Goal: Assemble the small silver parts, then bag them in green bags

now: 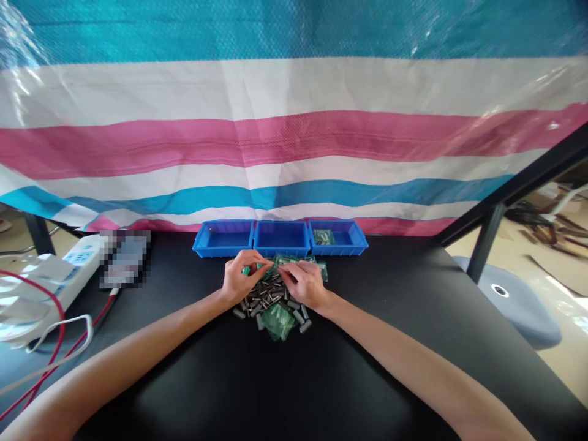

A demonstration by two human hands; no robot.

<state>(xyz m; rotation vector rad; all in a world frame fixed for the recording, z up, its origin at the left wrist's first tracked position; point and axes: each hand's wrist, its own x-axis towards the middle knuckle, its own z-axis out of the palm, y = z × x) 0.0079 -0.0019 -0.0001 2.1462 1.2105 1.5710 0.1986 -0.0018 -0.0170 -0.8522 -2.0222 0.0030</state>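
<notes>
Two hands sorting a heap of small parts at mid-frame.

The pile of grey cylinders and green packets (pixel 272 303) lies on the black table (pixel 275 392), centre frame. The left hand (pixel 242 277) pinches a small green piece; the right hand (pixel 305 285) rests curled on the pile, its grasp unclear. Just above stand three blue bins (pixel 280 237); a white power strip (pixel 68 269) lies at left.

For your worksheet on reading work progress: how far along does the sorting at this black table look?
Done: a few green pieces lie in the right blue bin. In hand: left hand pinches a green piece; right hand rests on the mixed pile. Left: most of the pile; the other two bins look almost empty.
</notes>
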